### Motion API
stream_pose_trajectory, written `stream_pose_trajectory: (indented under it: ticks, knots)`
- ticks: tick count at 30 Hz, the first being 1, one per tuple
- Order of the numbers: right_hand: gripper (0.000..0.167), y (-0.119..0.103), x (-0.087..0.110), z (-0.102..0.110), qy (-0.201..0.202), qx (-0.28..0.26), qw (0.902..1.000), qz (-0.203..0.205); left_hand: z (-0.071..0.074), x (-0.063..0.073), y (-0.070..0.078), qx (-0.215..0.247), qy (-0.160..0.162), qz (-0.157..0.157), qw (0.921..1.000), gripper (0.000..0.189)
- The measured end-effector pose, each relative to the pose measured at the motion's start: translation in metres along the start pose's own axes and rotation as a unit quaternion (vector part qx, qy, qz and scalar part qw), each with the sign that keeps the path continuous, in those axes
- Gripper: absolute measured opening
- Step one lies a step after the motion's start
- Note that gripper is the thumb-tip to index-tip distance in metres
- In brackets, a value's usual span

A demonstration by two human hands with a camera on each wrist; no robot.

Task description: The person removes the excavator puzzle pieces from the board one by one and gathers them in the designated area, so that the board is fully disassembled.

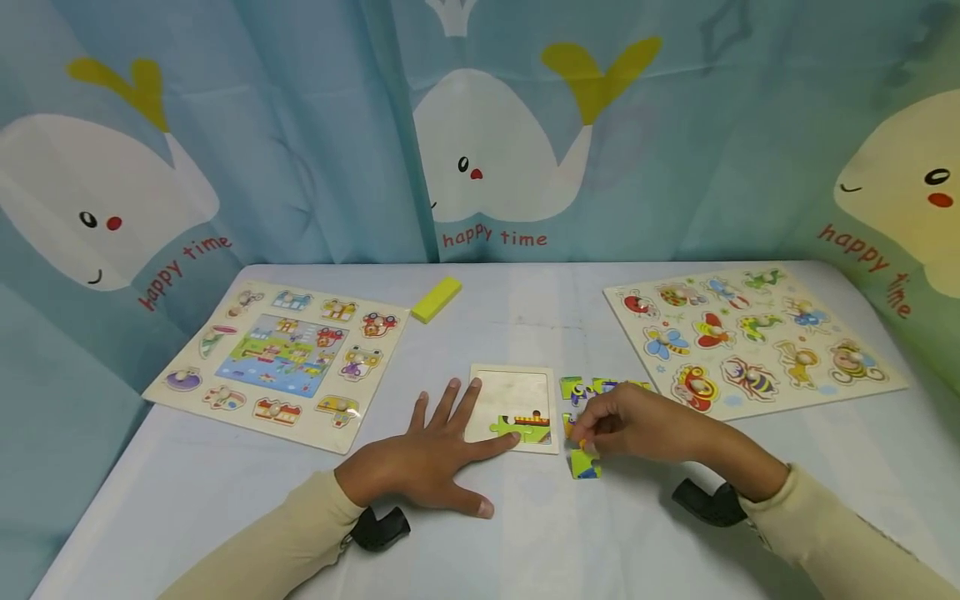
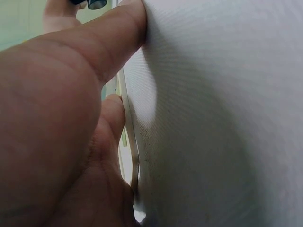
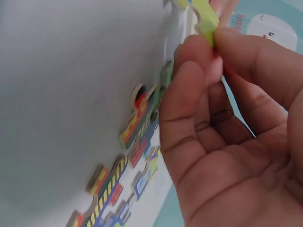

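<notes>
A small wooden puzzle tray point(image 1: 510, 390) lies in the middle of the table, with joined green puzzle pieces point(image 1: 531, 432) in its lower right corner. My left hand point(image 1: 420, 462) is spread flat, its fingertips on the tray's left side and its index finger reaching onto the joined pieces. The left thumb point(image 2: 123, 28) rests on the tablecloth. Right of the tray, my right hand point(image 1: 645, 425) pinches a yellow-green puzzle piece point(image 3: 204, 19) between thumb and forefinger. Loose puzzle pieces point(image 1: 576, 390) lie beside and partly under that hand; some are hidden.
A wooden peg board with vehicles point(image 1: 341, 433) lies at the left. Another peg board, with insects point(image 1: 720, 400), is at the right, close behind my right hand. A yellow block point(image 1: 437, 300) sits toward the back, before a blue whale-print curtain point(image 1: 337, 125).
</notes>
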State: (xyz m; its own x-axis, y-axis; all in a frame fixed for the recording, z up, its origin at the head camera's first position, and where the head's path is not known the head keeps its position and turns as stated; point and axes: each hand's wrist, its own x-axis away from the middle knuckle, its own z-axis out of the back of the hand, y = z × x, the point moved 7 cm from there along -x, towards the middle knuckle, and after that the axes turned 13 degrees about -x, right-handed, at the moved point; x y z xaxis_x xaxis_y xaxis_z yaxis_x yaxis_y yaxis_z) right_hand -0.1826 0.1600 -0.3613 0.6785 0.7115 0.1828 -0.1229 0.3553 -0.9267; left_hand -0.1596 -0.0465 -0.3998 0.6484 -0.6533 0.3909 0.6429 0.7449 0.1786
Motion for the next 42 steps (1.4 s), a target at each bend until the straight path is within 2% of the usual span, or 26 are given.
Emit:
stream_pose_trajectory:
  ticks: [10, 15, 23, 27, 33, 42]
  knots:
    - [0.010, -0.001, 0.000, 0.002, 0.007, 0.052, 0.9986, -0.005, 0.001, 0.001, 0.001, -0.005, 0.004, 0.002, 1.0000, 0.080]
    - [0.011, -0.001, -0.001, 0.003, 0.005, 0.049, 0.9987, -0.017, 0.001, 0.002, 0.000, -0.007, 0.004, 0.007, 0.9999, 0.080]
    - [0.013, -0.005, 0.000, 0.008, 0.008, 0.076, 0.9968, -0.023, 0.002, 0.002, 0.002, -0.001, 0.003, 0.005, 1.0000, 0.079]
    - [0.012, -0.007, 0.001, 0.012, 0.015, 0.066, 0.9974, -0.026, 0.002, 0.002, 0.002, -0.004, 0.001, 0.004, 1.0000, 0.079]
    - [0.010, -0.011, -0.003, 0.013, 0.025, 0.069, 0.9973, 0.000, 0.003, 0.001, 0.003, -0.012, 0.005, 0.000, 0.9999, 0.079]
    - [0.014, -0.025, -0.023, 0.008, 0.035, 0.081, 0.9949, 0.048, 0.016, 0.002, 0.011, -0.004, 0.059, -0.034, 0.9977, 0.074]
